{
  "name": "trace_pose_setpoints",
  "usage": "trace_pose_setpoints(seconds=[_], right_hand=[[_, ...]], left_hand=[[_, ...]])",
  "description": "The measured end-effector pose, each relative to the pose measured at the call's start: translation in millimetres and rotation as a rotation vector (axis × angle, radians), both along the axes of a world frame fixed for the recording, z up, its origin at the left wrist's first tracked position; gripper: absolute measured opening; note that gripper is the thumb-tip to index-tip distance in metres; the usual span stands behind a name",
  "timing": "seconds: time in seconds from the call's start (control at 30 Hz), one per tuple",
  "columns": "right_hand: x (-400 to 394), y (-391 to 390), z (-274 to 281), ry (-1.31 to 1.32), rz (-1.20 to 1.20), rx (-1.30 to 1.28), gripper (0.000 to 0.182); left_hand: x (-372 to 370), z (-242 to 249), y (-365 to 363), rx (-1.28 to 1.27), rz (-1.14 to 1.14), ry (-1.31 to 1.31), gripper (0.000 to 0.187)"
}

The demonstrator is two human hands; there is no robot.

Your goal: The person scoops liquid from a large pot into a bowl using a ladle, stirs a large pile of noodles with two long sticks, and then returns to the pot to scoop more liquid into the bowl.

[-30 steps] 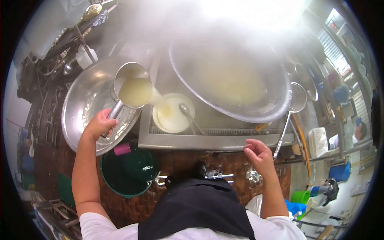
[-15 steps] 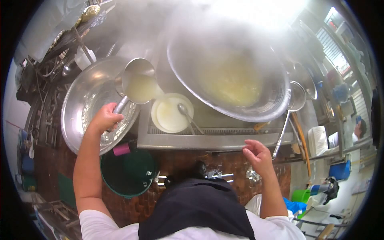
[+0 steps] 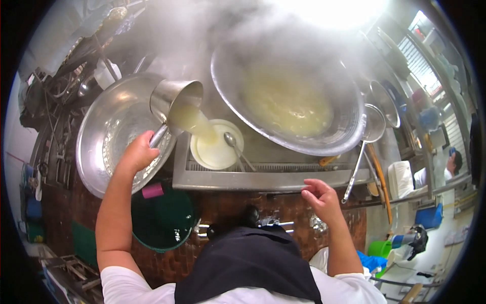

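My left hand is closed round the handle of a large metal dipper. The dipper tilts to the right, and cloudy yellowish liquid streams from its lip into a round white container. A metal spoon rests on that container, its handle reaching past the rim. My right hand hovers in front of the steel counter edge, fingers loosely bent and apart, holding nothing. Behind the counter a big metal pot contains steaming yellowish liquid.
A wide metal basin stands at the left, above a dark green tub with a pink object by its rim. A long-handled strainer and wooden handles lean at the right. Steam veils the back; a person is far right.
My left hand has tipped the dipper further right, and the stream into the white container is thicker. My right hand has shifted slightly left. Steam over the pot has thinned.
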State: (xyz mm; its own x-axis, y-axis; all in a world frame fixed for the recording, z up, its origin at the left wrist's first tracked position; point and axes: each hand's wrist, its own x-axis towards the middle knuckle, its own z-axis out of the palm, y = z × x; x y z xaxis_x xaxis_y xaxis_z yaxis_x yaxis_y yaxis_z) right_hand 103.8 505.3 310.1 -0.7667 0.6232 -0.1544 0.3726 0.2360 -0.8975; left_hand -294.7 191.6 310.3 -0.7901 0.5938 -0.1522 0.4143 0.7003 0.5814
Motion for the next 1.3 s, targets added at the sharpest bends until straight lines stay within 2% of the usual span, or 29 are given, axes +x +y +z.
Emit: trace_pose_setpoints(seconds=[0.13, 0.27, 0.33, 0.37, 0.5, 0.57, 0.6, 0.63, 0.67, 0.7, 0.77, 0.87, 0.9, 0.93, 1.0, 1.03, 1.07, 1.1, 1.13, 1.17, 1.2, 1.27, 1.3], right_hand=[[-9, -4, 1, -0.010, 0.019, -0.016, 0.033], [-17, -6, -3, -0.034, 0.072, -0.011, 0.034], [-25, -8, -8, -0.039, 0.085, -0.016, 0.034], [-33, -12, -12, -0.020, 0.123, -0.102, 0.034], [-86, -32, -4, -0.016, 0.305, -0.279, 0.039], [-108, -44, 2, -0.039, 0.323, -0.281, 0.043], [-115, -49, 6, 0.009, 0.314, -0.420, 0.042], [-122, -52, 8, 0.056, 0.307, -0.559, 0.042], [-126, -50, -7, 0.114, 0.333, -0.624, 0.041], [-123, -41, -13, 0.059, 0.304, -0.631, 0.039], [-110, -23, -10, -0.004, 0.274, -0.638, 0.036], [-85, 16, -4, 0.081, -0.036, -0.704, 0.026], [-81, 40, -2, 0.126, -0.078, -0.641, 0.025], [-79, 68, 5, -0.029, -0.121, -0.509, 0.027], [-71, 148, -15, -0.174, -0.077, -0.290, 0.035], [-72, 176, -8, -0.289, -0.127, -0.088, 0.035], [-69, 223, -26, -0.431, -0.119, 0.174, 0.039], [-63, 272, -57, -0.522, -0.148, 0.490, 0.041], [-66, 290, -46, -0.588, -0.147, 0.623, 0.040], [-74, 304, -38, -0.786, -0.183, 0.743, 0.035], [-78, 324, -43, -0.892, -0.228, 0.785, 0.031], [-86, 358, -62, -1.036, -0.223, 0.822, 0.029], [-92, 366, -74, -1.035, -0.247, 0.780, 0.029]], left_hand=[[9, 8, -2, -0.036, 0.013, 0.155, 0.040], [18, 9, -7, 0.011, 0.021, 0.101, 0.041], [39, 14, -2, 0.263, 0.127, -0.261, 0.043], [49, 6, 4, 0.349, 0.188, -0.418, 0.044], [118, -17, 64, 0.697, 0.284, -0.664, 0.035], [152, -38, 102, 0.844, 0.155, -0.705, 0.032], [170, -38, 120, 0.821, 0.130, -0.697, 0.031], [183, -55, 137, 0.813, 0.008, -0.591, 0.031], [195, -58, 151, 0.738, -0.149, -0.233, 0.040], [206, -58, 157, 0.593, -0.143, -0.354, 0.054], [224, -46, 175, 0.609, -0.198, -0.295, 0.058], [233, -26, 196, 0.567, -0.450, -0.201, 0.069], [232, -26, 204, 0.634, -0.580, -0.238, 0.071], [229, -21, 205, 0.633, -0.575, -0.240, 0.071], [216, -9, 195, 0.344, -0.798, -0.428, 0.064], [207, -19, 187, 0.334, -0.750, -0.626, 0.060], [201, -34, 171, 0.322, -0.692, -0.824, 0.057], [196, -52, 150, 0.326, -0.554, -0.889, 0.053], [196, -73, 125, 0.326, -0.414, -0.954, 0.049], [199, -102, 94, 0.284, -0.235, -0.903, 0.049], [206, -127, 64, 0.238, -0.056, -0.848, 0.049], [227, -131, 13, -0.166, 0.216, -0.557, 0.054], [240, -140, -12, -0.272, 0.289, -0.560, 0.054]])
